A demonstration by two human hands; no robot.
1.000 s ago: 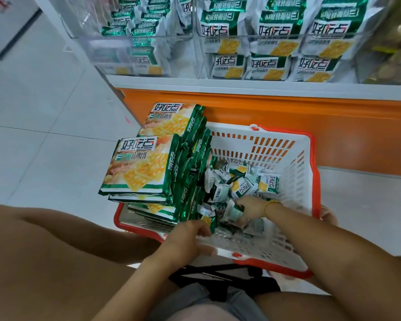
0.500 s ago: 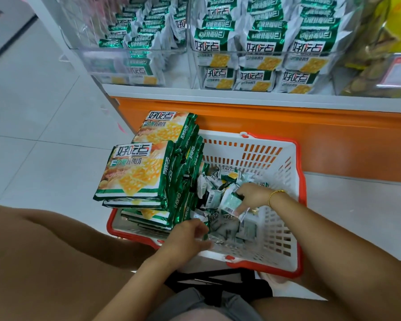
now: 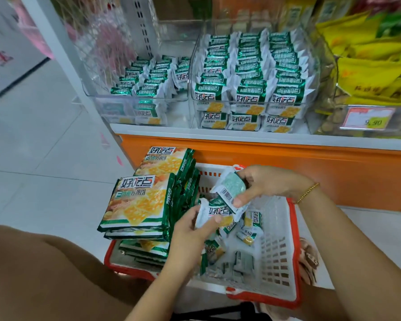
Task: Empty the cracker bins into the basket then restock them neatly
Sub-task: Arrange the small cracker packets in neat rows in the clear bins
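So, just above the white basket [image 3: 280, 251], my left hand [image 3: 190, 225] curls round one small cracker packet [image 3: 214, 213] while my right hand [image 3: 264, 184] pinches a second packet [image 3: 230, 188] barcode-up, probably to square them for the half-filled clear bin [image 3: 116, 107].

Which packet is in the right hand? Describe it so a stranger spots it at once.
Find the red-rimmed white basket below the orange shelf base. Above it, the right hand pinches a small packet. Unlike the front-up packet in the left hand, it shows its pale back with a barcode, not the printed front.
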